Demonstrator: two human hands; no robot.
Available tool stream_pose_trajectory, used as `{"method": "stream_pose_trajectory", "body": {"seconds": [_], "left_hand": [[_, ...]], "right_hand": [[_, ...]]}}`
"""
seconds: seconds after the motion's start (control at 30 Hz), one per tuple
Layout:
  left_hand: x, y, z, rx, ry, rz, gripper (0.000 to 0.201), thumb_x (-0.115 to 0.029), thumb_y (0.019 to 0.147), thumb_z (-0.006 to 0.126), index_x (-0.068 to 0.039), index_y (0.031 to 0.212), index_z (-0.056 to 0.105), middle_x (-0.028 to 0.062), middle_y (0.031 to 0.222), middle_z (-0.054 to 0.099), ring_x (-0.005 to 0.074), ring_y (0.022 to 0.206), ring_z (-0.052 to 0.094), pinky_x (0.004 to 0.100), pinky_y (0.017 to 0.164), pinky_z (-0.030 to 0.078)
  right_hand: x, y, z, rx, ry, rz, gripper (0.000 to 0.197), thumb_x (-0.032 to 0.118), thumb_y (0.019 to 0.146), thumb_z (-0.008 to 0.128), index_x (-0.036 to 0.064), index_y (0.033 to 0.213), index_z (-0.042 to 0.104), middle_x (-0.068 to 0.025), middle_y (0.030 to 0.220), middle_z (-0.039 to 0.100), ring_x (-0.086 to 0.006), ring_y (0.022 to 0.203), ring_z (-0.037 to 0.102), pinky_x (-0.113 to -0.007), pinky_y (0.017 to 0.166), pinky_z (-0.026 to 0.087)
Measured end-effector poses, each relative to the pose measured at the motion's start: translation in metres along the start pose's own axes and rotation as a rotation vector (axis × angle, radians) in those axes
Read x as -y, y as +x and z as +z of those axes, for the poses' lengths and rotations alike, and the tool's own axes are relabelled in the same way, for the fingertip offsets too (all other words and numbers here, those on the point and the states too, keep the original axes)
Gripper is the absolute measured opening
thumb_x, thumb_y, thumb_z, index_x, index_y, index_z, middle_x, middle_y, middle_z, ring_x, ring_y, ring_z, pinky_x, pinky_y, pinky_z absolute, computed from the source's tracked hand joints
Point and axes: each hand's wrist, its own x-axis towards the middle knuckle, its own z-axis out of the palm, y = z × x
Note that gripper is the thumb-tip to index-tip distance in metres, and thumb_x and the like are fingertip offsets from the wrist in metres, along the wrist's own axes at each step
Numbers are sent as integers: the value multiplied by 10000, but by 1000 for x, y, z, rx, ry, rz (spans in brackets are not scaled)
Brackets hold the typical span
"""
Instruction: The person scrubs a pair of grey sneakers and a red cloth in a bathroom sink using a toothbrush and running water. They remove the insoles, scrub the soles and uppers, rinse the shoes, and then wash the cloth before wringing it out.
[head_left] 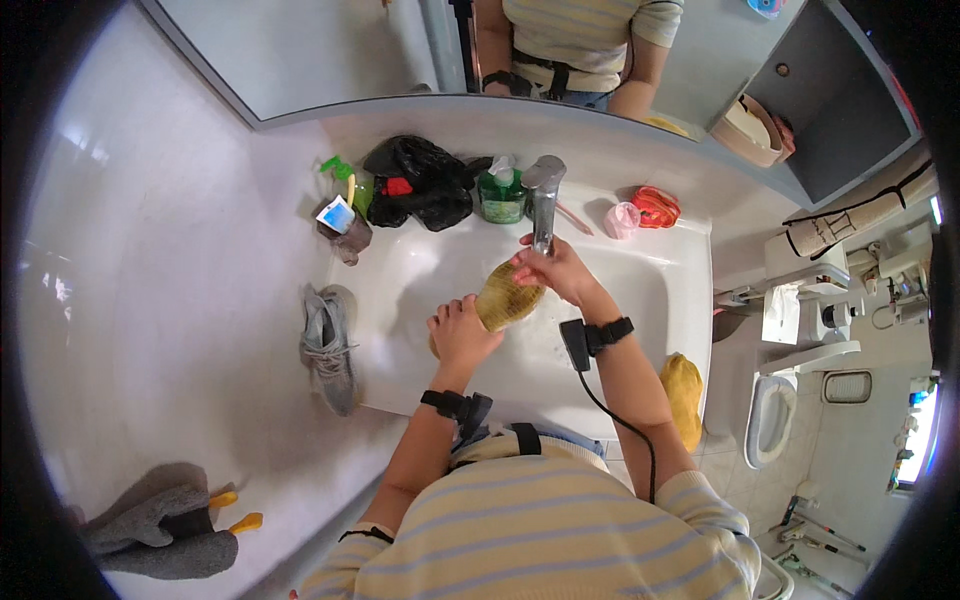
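Note:
Over the white sink (400, 390), my left hand (466, 338) is wrapped round one end of a yellow shoe (508, 298), its grid-patterned sole facing up. My right hand (560, 272) is closed at the shoe's other end, fingers curled over its edge, right below the spout of the metal faucet (543, 195). Part of the shoe is hidden under both hands. A second yellow shoe (683, 402) rests on the sink's right rim. On the ledge to the left lies a grey lace-up shoe (329, 350).
Along the sink's back stand a green soap bottle (502, 195), a black plastic bag (420, 185), a pink cup (622, 220) and a red packet (656, 207). A dark cup with a tube (350, 238) is at the back left. Grey gloves or socks (165, 525) lie lower left. A toilet (770, 415) stands right.

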Motion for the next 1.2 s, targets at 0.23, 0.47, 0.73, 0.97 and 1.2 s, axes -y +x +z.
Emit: {"method": "stream_pose_trajectory", "body": {"seconds": [0.23,0.47,0.73,0.97,1.2], "left_hand": [[0,-2,5,28,33,36,615,-344,580,699,-95,1117,529,107,1042,572,284,1043,470,434,895,289],[-5,-4,1,86,13,22,670,-378,598,698,-99,1175,502,119,1080,561,286,1097,441,425,921,284],[9,-7,13,50,-65,-10,629,-384,605,703,-87,1132,532,131,1054,566,308,1041,481,451,912,297],[-10,-9,4,153,-194,-28,645,-398,596,695,-76,1126,519,130,1041,575,320,1024,494,476,858,348],[10,-9,8,236,-267,-117,759,-461,591,724,-59,1189,486,146,1101,573,339,1072,488,499,903,336]], "right_hand": [[-4,-18,-20,146,-136,-50,325,76,854,544,-44,1142,456,-156,985,599,-211,919,606,-308,836,501],[2,10,6,-248,-63,53,512,468,922,398,-29,1026,458,-172,862,615,-251,666,653,-321,558,554],[54,-8,27,-718,-1134,-723,284,165,792,591,89,1060,536,-146,886,628,-313,765,621,-395,656,487],[69,42,37,-462,-1869,-920,274,143,736,579,26,983,553,-123,1070,550,-270,1072,513,-372,911,417],[74,24,18,-388,-1731,-1078,285,39,739,530,22,1021,570,-100,1113,559,-258,1099,516,-327,882,467]]}}
